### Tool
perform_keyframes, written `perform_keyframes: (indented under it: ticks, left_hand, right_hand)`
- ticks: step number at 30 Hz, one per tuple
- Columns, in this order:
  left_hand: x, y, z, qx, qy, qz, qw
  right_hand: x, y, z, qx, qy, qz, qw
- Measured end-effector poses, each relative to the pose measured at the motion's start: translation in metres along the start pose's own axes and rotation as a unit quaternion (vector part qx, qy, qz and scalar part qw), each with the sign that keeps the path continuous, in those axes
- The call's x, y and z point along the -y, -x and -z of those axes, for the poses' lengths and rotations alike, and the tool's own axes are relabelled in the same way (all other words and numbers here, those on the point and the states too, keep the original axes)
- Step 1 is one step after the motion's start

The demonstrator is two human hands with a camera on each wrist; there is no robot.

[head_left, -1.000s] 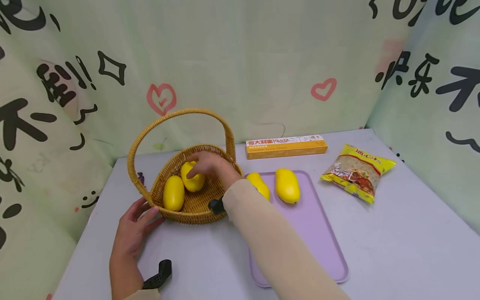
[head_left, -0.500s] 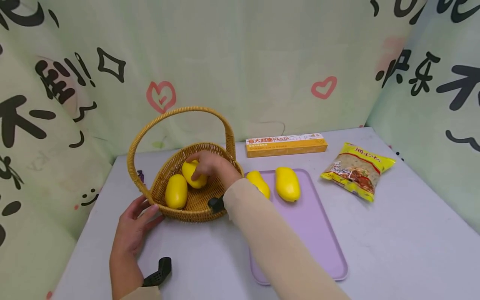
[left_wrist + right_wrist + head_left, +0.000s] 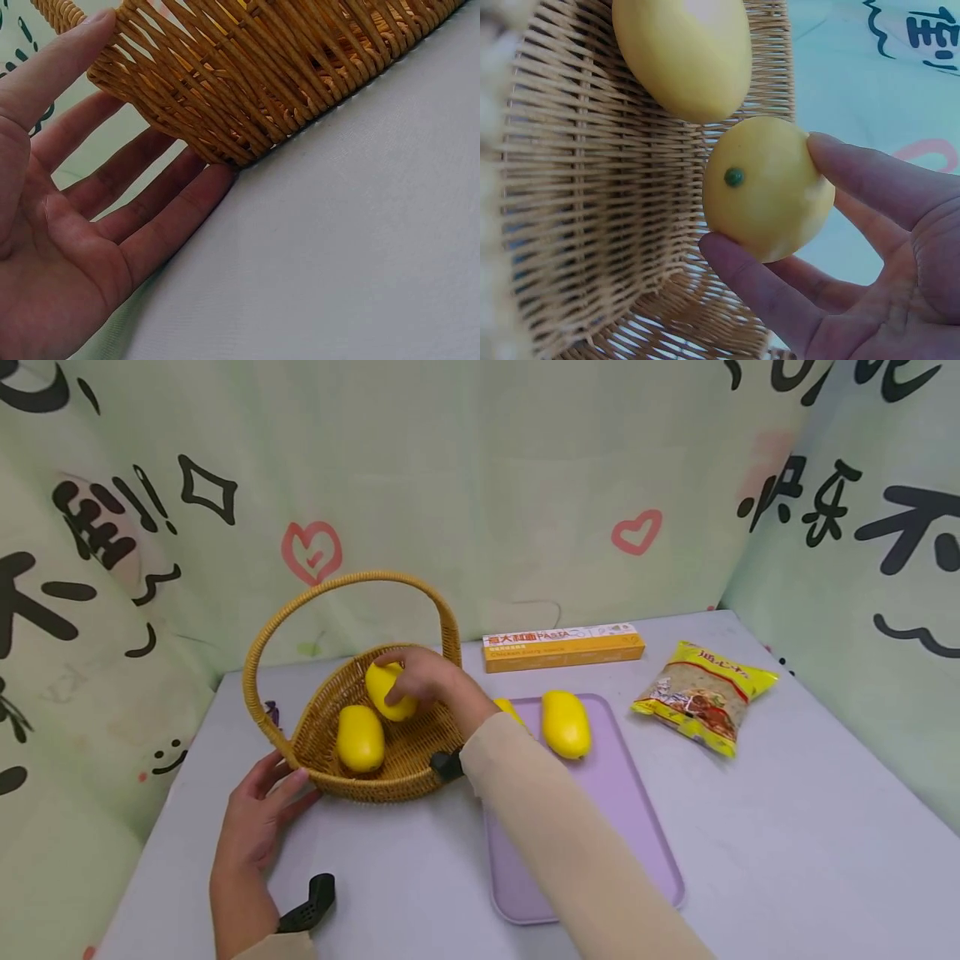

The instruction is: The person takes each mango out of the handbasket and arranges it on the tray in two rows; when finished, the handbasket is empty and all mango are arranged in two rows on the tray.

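A wicker basket (image 3: 408,783) with a tall arched handle stands at the left of the table. Inside it, my right hand (image 3: 431,675) grips a yellow mango (image 3: 754,199), which has a small green stem end, between thumb and fingers. Another mango (image 3: 360,739) lies beside it in the basket, nearer to me. At the basket's left end, my left hand (image 3: 255,818) holds the wicker: its thumb rests on the rim by the handle's base, while the other fingers reach behind the side, their tips partly hidden.
A lilac tray (image 3: 615,827) lies right of the basket, bearing a mango (image 3: 566,724) and another mango (image 3: 508,707) mostly hidden by my right arm. Behind it sits a pasta box (image 3: 564,648); a yellow noodle packet (image 3: 705,697) is at the right. A patterned curtain (image 3: 487,510) borders the table.
The mango in my right hand has shifted up and right within the basket, and the mango beside it has moved right. My left hand stays at the basket's end. The head view has turned slightly right.
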State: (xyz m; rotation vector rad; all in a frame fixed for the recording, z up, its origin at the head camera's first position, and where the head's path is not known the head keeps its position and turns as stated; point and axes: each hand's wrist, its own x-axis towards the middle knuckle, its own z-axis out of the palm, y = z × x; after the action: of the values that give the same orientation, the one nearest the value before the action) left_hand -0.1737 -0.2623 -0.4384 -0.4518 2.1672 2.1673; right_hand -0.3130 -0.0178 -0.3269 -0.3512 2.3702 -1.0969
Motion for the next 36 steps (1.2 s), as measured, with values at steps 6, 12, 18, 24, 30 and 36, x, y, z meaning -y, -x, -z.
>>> perform_keyframes:
  ticks: [6,12,18,24,30,36]
  left_hand:
    - [0.0,0.001,0.0,0.0,-0.004,-0.001,1.0]
    - [0.0,0.0,-0.001,0.0,-0.008,-0.001,1.0]
    - [0.001,-0.002,0.001,0.0,-0.005,0.0,1.0]
    - [0.001,-0.001,-0.001,0.002,-0.005,0.003,1.0]
    - [-0.001,-0.001,-0.002,0.002,-0.002,-0.005,1.0]
    - [0.0,0.001,-0.001,-0.008,0.002,0.006,0.9999]
  right_hand:
    - [0.002,0.011,0.008,-0.016,0.024,0.024,0.9993]
    - [0.007,0.024,0.015,-0.035,0.038,0.049,0.9975]
    - [0.011,0.042,0.022,-0.052,0.062,0.059,0.995]
    - [0.005,0.065,0.026,-0.063,0.077,0.087,0.9912]
    - [-0.002,0.085,0.03,-0.076,0.077,0.092,0.9898]
    - [-0.011,0.103,0.035,-0.077,0.092,0.09,0.9888]
